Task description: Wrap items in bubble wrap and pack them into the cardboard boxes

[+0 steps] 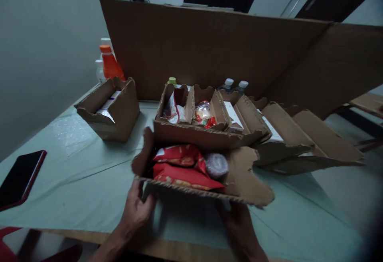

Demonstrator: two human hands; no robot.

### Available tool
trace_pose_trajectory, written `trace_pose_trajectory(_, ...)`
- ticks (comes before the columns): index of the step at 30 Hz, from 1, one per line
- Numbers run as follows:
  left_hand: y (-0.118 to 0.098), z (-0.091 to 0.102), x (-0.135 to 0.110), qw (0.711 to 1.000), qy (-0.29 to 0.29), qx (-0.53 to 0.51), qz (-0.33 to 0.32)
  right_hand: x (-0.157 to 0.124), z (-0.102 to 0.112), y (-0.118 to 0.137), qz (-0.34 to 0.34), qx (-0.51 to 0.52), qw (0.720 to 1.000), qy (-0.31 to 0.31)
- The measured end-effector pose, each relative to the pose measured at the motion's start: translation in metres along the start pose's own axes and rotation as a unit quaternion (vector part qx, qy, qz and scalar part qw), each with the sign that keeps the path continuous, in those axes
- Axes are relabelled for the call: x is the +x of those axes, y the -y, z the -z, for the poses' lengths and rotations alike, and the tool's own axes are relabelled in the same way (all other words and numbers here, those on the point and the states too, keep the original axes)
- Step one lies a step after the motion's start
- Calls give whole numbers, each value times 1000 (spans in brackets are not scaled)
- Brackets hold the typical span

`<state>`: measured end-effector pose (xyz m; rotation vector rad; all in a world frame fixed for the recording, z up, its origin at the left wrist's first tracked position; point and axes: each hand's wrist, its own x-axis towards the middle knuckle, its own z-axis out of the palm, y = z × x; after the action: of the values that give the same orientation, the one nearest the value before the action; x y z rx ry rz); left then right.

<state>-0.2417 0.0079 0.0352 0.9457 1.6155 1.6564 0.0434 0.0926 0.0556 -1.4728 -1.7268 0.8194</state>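
Note:
An open cardboard box (247,170) is between my hands at the front of the table, close against a row of similar boxes. My left hand (139,208) grips its left end from below, the thumb by the front edge. Under the right part of its front wall, my right hand (237,222) holds it too, with the fingertips partly hidden. Inside lie two red snack packets (184,176) and a roundish, clear-wrapped item (216,165) whose kind I cannot make out.
Behind stand several cardboard bins (209,132) holding packets and white boxes. Another bin (124,118) is at left, near bubble wrap (73,132) and a phone (20,178). An orange bottle (111,64) and other bottles stand by a tall cardboard screen (194,46).

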Motion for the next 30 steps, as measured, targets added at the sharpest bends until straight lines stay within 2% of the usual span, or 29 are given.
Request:
trace_pose_trajectory(2, -6, -12, 2, 1000, 17, -5, -5, -2, 10, 3, -25, -21, 999, -25)
trace_pose_trajectory(4, -8, -12, 2, 999, 30, -14, 4, -9, 13, 6, -28, -15, 999, -34)
trace_pose_trajectory(8, -19, 7, 12, 999, 16, -28, 14, -16, -12, 23, 44, 13, 999, -8)
trace_pose_trajectory(11, -29, 3, 21, 999, 8, -38, -3, -9, -23, 34, 60, 7, 998, -2)
trace_pose_trajectory(15, -20, -22, 4, 999, 42, -22, -10, -17, 1, 17, -18, -30, 997, -75)
trace_pose_trajectory(17, -11, -24, -12, 998, 64, -6, 13, -29, 14, 4, -33, -43, 993, -102)
trace_pose_trajectory(20, -11, -5, -24, 997, 63, 2, 36, -42, 11, 1, -13, -40, 996, -75)
trace_pose_trajectory(22, -20, 11, -17, 999, 39, -1, 34, -40, -3, 13, 7, -26, 999, -44)
trace_pose_trajectory(24, -32, 16, -4, 1000, 14, -7, 19, -31, -14, 27, 25, -17, 999, -22)
trace_pose_trajectory(27, -43, 1, 5, 1000, 16, -10, -14, -22, -10, 33, 28, -21, 999, -36)
trace_pose_trajectory(30, -40, -22, -9, 998, 65, 0, -19, -33, 15, 17, -5, -44, 994, -103)
